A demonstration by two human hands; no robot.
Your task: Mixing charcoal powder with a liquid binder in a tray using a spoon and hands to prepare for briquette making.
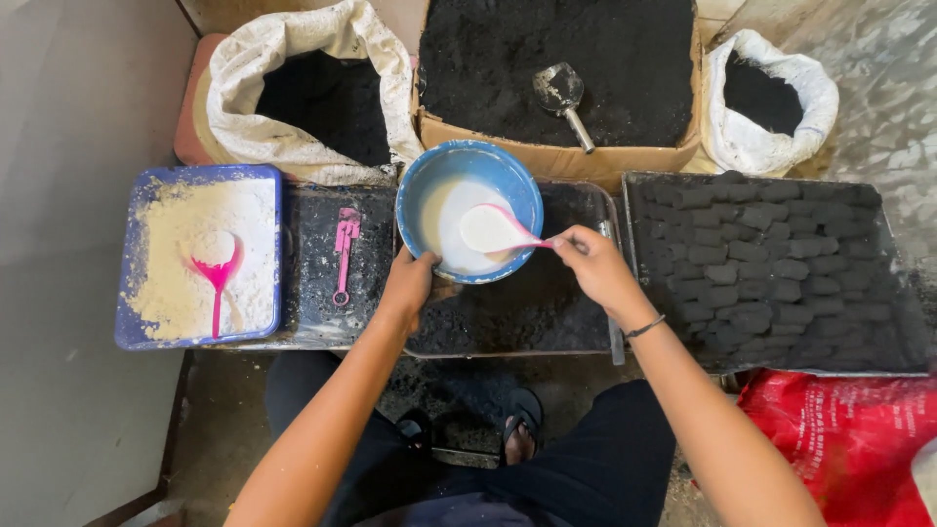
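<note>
My left hand (407,283) grips the near rim of a blue bowl (427,176) that is tilted and holds a white liquid. My right hand (595,265) holds the handle of a pink spoon (493,230); its bowl is coated white and sits over the liquid. The blue bowl hangs above a dark tray (547,312) filled with black powder.
A blue tray (132,327) of pale flour with a pink spoon (217,278) lies at left. A pink scraper (345,249) rests on a black tray. At right a tray of black briquettes (761,263). Behind: two white sacks (244,88), (771,146), a cardboard box (547,151) of black powder with a metal scoop (563,98). A red bag (849,439) at lower right.
</note>
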